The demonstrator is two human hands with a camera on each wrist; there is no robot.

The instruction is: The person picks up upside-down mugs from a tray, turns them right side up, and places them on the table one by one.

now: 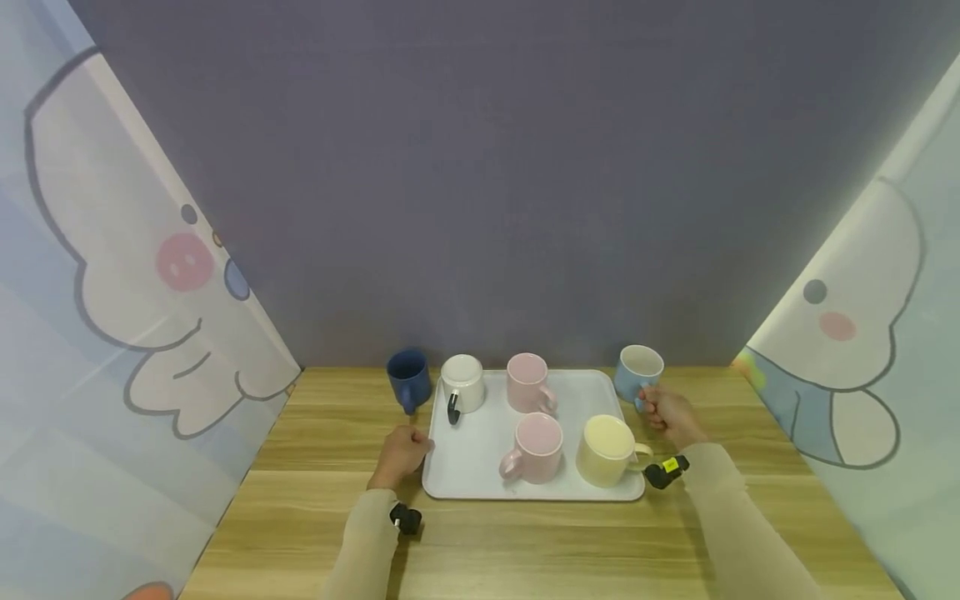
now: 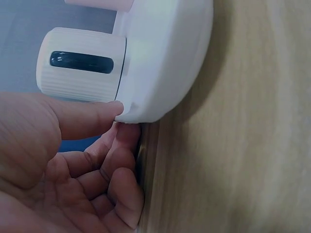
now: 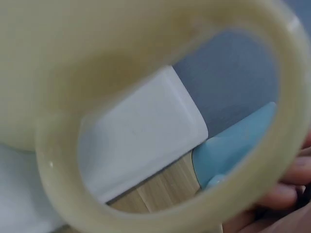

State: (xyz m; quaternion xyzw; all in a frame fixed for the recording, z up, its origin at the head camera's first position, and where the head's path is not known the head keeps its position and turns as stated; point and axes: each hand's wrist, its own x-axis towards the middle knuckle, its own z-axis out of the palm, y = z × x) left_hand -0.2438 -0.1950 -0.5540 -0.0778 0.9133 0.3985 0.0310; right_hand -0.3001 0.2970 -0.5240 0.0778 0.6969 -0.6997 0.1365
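Nearest the head camera, 2 cream-sleeved forearms (image 1: 362, 546) extend over a wood-grain tabletop (image 1: 540, 554) to 1 white rectangular tray (image 1: 467, 462), pinched at its left edge between thumb and curled fingers of the left hand (image 1: 401, 457) and bearing 1 pale yellow ceramic-looking mug (image 1: 600, 467) near its right edge. Just beside the tray's far right corner, curled fingers of the right hand (image 1: 672, 414) grip 1 light blue cylindrical ceramic-looking mug (image 1: 630, 382) by its handle. Advisory: hold tray steady, grip firm and blue mug level, clearing the rim and yellow mug.

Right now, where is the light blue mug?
In the head view, the light blue mug is just right of the white tray, handle in the right grip.
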